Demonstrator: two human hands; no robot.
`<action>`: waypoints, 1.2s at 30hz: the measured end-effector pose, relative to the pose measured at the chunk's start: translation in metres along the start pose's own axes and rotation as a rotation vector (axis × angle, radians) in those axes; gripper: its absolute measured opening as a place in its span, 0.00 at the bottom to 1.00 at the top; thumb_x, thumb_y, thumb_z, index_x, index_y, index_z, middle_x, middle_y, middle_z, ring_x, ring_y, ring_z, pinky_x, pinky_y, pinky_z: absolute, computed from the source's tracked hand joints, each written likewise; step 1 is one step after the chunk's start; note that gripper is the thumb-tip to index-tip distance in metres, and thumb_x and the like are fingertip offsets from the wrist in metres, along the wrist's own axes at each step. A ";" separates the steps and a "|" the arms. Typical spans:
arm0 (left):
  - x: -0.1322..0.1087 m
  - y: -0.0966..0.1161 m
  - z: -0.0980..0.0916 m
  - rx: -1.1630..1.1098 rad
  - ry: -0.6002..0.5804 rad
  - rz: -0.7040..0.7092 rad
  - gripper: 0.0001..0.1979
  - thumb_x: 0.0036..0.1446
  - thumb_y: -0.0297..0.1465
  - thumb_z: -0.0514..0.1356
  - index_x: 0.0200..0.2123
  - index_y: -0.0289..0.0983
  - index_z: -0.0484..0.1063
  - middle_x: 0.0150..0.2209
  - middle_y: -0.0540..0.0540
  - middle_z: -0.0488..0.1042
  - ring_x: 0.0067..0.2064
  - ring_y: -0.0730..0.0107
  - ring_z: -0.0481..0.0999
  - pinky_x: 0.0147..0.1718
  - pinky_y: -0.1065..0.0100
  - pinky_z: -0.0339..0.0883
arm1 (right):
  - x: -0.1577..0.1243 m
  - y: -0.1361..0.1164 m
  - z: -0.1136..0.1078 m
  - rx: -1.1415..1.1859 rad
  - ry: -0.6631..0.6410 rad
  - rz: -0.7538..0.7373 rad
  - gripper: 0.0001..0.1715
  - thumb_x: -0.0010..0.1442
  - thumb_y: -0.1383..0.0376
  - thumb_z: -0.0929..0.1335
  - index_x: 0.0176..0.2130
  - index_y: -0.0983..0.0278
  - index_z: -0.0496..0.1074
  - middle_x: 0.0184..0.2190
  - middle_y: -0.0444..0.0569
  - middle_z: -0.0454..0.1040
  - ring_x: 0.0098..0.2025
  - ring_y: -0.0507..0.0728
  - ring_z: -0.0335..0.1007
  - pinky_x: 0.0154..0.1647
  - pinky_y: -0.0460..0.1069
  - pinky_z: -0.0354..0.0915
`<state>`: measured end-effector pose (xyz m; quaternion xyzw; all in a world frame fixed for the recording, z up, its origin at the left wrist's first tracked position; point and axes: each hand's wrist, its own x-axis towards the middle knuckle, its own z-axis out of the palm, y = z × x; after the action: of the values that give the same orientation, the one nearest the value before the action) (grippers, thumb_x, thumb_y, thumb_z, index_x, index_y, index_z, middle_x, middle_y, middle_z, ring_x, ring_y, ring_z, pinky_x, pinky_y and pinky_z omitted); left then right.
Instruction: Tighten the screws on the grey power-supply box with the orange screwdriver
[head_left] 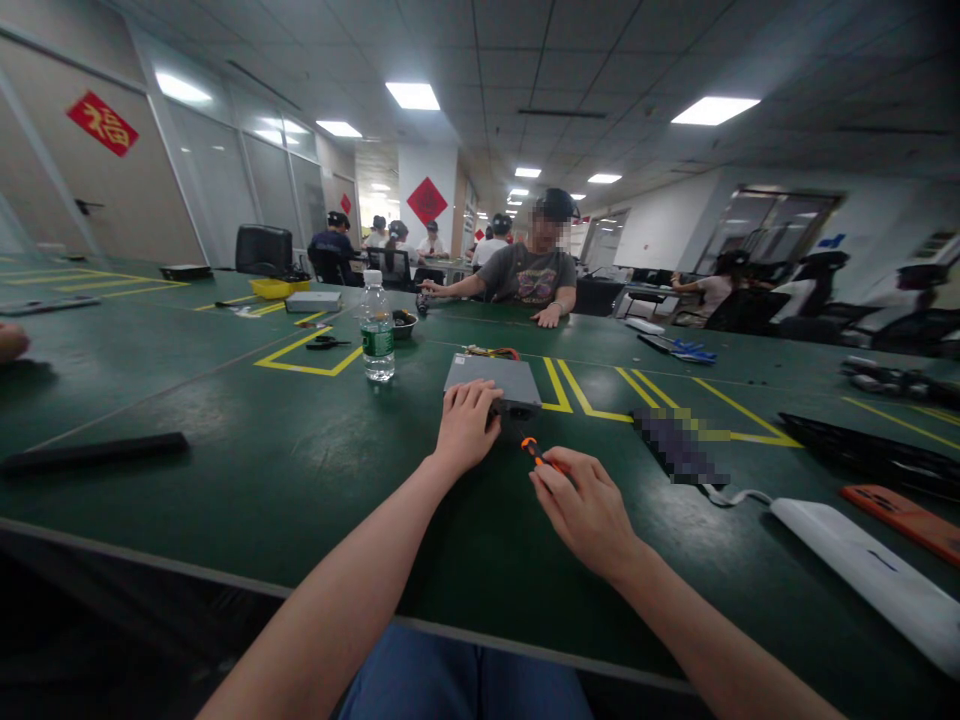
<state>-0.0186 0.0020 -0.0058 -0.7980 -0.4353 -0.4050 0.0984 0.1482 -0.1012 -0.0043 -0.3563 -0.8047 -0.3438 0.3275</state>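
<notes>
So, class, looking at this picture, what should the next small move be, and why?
Probably to line up the orange-and-black screwdriver with the near face of the grey metal box: the right-hand grip holds it pointing that way, and the left-hand grip rests on the box. Whether its tip touches is too small to tell.

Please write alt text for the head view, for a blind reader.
A person's left hand rests on a grey box on a green table while the right hand holds an orange-and-black screwdriver near it. A clear bottle stands to the left.
</notes>
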 end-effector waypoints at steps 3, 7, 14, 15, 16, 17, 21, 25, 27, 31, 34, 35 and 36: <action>0.000 0.000 0.000 0.001 -0.002 -0.003 0.16 0.52 0.29 0.54 0.46 0.42 0.63 0.52 0.49 0.66 0.56 0.65 0.59 0.56 0.58 0.47 | 0.001 -0.002 0.001 -0.012 -0.013 -0.008 0.10 0.55 0.73 0.63 0.39 0.64 0.65 0.39 0.54 0.65 0.40 0.55 0.62 0.40 0.50 0.64; 0.000 0.001 0.000 0.007 -0.004 -0.009 0.16 0.52 0.29 0.55 0.46 0.42 0.63 0.52 0.48 0.66 0.56 0.64 0.59 0.56 0.57 0.48 | 0.005 -0.011 -0.002 0.014 -0.058 -0.017 0.09 0.56 0.69 0.61 0.40 0.65 0.64 0.40 0.56 0.64 0.42 0.56 0.62 0.41 0.52 0.64; 0.000 0.000 0.000 0.006 -0.002 -0.005 0.16 0.52 0.29 0.55 0.46 0.42 0.63 0.52 0.48 0.66 0.56 0.64 0.60 0.56 0.57 0.48 | 0.011 -0.017 -0.004 0.083 -0.129 -0.101 0.11 0.57 0.66 0.62 0.41 0.66 0.65 0.43 0.58 0.64 0.40 0.58 0.63 0.39 0.54 0.65; 0.000 0.001 0.000 0.005 0.000 -0.005 0.16 0.52 0.29 0.55 0.46 0.42 0.63 0.52 0.48 0.66 0.56 0.64 0.59 0.56 0.57 0.48 | 0.011 -0.016 -0.004 0.093 -0.137 -0.122 0.10 0.58 0.65 0.62 0.40 0.64 0.65 0.43 0.57 0.65 0.39 0.57 0.63 0.38 0.53 0.65; 0.000 0.001 0.000 0.004 0.002 -0.006 0.16 0.52 0.29 0.55 0.46 0.42 0.63 0.52 0.48 0.66 0.56 0.64 0.59 0.56 0.57 0.48 | 0.011 -0.015 -0.005 0.111 -0.141 -0.130 0.09 0.58 0.64 0.62 0.40 0.64 0.66 0.43 0.57 0.65 0.39 0.57 0.63 0.38 0.53 0.65; 0.000 0.001 0.000 0.003 0.003 -0.007 0.16 0.52 0.29 0.55 0.46 0.42 0.63 0.52 0.48 0.66 0.56 0.64 0.59 0.56 0.57 0.48 | 0.011 -0.015 -0.005 0.139 -0.147 -0.122 0.09 0.58 0.62 0.62 0.39 0.63 0.66 0.44 0.57 0.65 0.40 0.57 0.63 0.38 0.53 0.65; -0.001 0.000 0.001 -0.003 0.011 -0.003 0.16 0.52 0.29 0.55 0.46 0.42 0.63 0.52 0.48 0.66 0.56 0.65 0.59 0.57 0.58 0.48 | 0.016 -0.012 -0.012 0.284 -0.210 -0.029 0.14 0.59 0.63 0.60 0.43 0.65 0.65 0.48 0.58 0.62 0.45 0.58 0.63 0.42 0.54 0.65; -0.001 0.000 0.001 -0.006 0.012 0.007 0.16 0.52 0.28 0.55 0.47 0.42 0.63 0.52 0.48 0.66 0.57 0.65 0.59 0.57 0.58 0.47 | 0.025 -0.007 -0.015 0.293 -0.253 -0.098 0.17 0.59 0.63 0.60 0.48 0.65 0.63 0.49 0.59 0.62 0.45 0.58 0.64 0.43 0.53 0.65; -0.001 0.000 0.001 -0.005 0.007 0.005 0.17 0.52 0.28 0.54 0.47 0.42 0.63 0.53 0.48 0.65 0.57 0.65 0.59 0.57 0.57 0.47 | 0.027 -0.004 -0.012 0.277 -0.200 -0.164 0.18 0.58 0.62 0.61 0.47 0.66 0.63 0.48 0.59 0.64 0.43 0.58 0.65 0.41 0.53 0.66; -0.001 0.001 -0.001 -0.005 0.000 -0.002 0.17 0.53 0.28 0.54 0.47 0.42 0.63 0.53 0.48 0.66 0.57 0.65 0.59 0.58 0.57 0.46 | 0.026 -0.006 0.001 0.309 -0.033 -0.193 0.18 0.56 0.61 0.64 0.45 0.69 0.63 0.44 0.59 0.68 0.40 0.57 0.66 0.38 0.51 0.66; -0.001 0.001 -0.001 -0.007 -0.004 0.001 0.17 0.53 0.28 0.54 0.47 0.42 0.63 0.53 0.48 0.66 0.57 0.65 0.59 0.57 0.57 0.46 | 0.021 -0.012 0.007 0.340 -0.050 -0.153 0.17 0.57 0.60 0.64 0.44 0.68 0.63 0.43 0.58 0.69 0.40 0.56 0.67 0.39 0.51 0.66; -0.001 0.001 -0.001 -0.006 -0.005 0.000 0.17 0.52 0.28 0.54 0.47 0.42 0.63 0.53 0.48 0.66 0.57 0.65 0.59 0.57 0.57 0.46 | 0.020 -0.014 0.006 0.344 -0.072 -0.142 0.17 0.57 0.60 0.64 0.44 0.68 0.63 0.43 0.58 0.68 0.40 0.56 0.66 0.39 0.51 0.66; -0.001 0.000 -0.001 -0.006 -0.005 0.000 0.17 0.52 0.28 0.54 0.47 0.42 0.63 0.53 0.48 0.66 0.57 0.65 0.59 0.57 0.57 0.46 | 0.018 -0.015 0.005 0.348 -0.097 -0.132 0.18 0.58 0.60 0.63 0.45 0.67 0.63 0.44 0.58 0.67 0.41 0.56 0.66 0.39 0.51 0.66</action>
<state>-0.0192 0.0006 -0.0055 -0.7992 -0.4345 -0.4042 0.0950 0.1249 -0.0983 0.0019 -0.2567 -0.8885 -0.2029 0.3218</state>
